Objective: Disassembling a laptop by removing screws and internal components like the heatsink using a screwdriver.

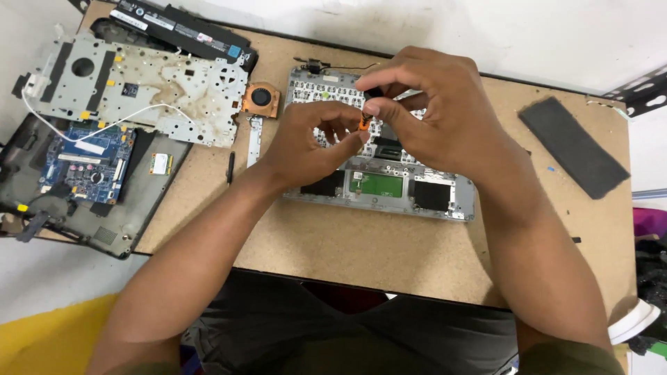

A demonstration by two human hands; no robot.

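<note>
The brown particle-board tabletop (333, 243) carries everything. On its left edge lies a dark laptop base shell (104, 222) with a blue circuit board (87, 163) seated in it. Above that sits a stained silver metal chassis plate (139, 90), a white wire (69, 132) looping across it, and behind the plate a long black battery pack (180, 31). In the middle lies the upturned keyboard deck (389, 180), silver-framed, with a green touchpad board (376, 185) between two black squares. A flat dark grey pad (573, 146) lies well apart at the right. A copper-coloured cooling fan (260, 98) sits just beside the deck's upper left corner, and a thin black stylus-like rod (231, 168) lies near the left wrist.

Both hands meet above the deck. The left hand (309, 142) is curled, fingers pinching the lower end of a small screwdriver (365, 118) with an orange collar and black cap. The right hand (431, 104) is closed over its upper end, thumb and forefinger on the cap. The tool's long axis runs near upright in the view, cap toward the far edge, the other end toward the person; its tip is hidden.
</note>
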